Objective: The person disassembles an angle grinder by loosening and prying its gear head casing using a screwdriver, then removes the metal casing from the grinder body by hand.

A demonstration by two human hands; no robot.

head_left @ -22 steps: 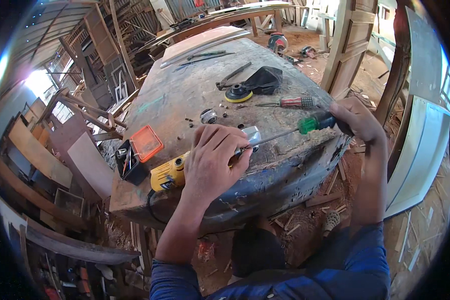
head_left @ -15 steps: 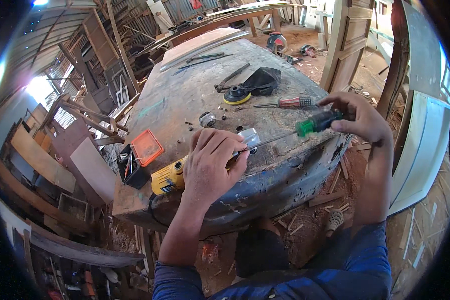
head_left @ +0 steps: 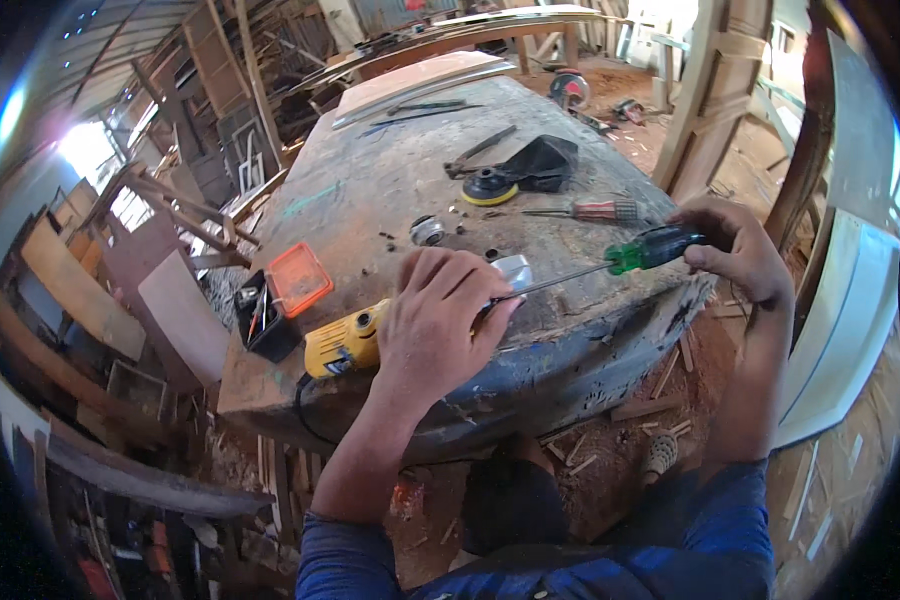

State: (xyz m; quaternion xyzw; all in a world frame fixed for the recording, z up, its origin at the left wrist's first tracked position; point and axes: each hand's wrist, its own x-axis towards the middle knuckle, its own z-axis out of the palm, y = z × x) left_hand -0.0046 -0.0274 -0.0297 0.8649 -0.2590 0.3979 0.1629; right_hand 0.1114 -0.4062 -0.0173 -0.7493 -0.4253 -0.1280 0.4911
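My left hand (head_left: 435,325) is closed over the front of a yellow power tool (head_left: 342,343) lying on the workbench, hiding much of it. My right hand (head_left: 735,250) grips the green and black handle of a screwdriver (head_left: 625,258). Its shaft runs left, with the tip ending at my left thumb and fingers; what the tip meets is hidden. A silver metal part (head_left: 512,270) sits just behind the shaft. Farther back lies a round metal part (head_left: 427,231), with several small dark pieces around it. A second screwdriver (head_left: 595,210) with a red patterned handle rests beyond my right hand.
The worn workbench (head_left: 360,190) carries a black and yellow sanding pad (head_left: 489,188), a black dust bag (head_left: 542,163) and an open box (head_left: 268,320) with an orange lid (head_left: 298,278). Boards (head_left: 420,85) lie at its far end. A wooden door (head_left: 715,95) stands right; scraps litter the floor.
The view has shifted slightly. My right hand has turned a little around the screwdriver handle, whose blur is gone. My left hand keeps its hold on the power tool.
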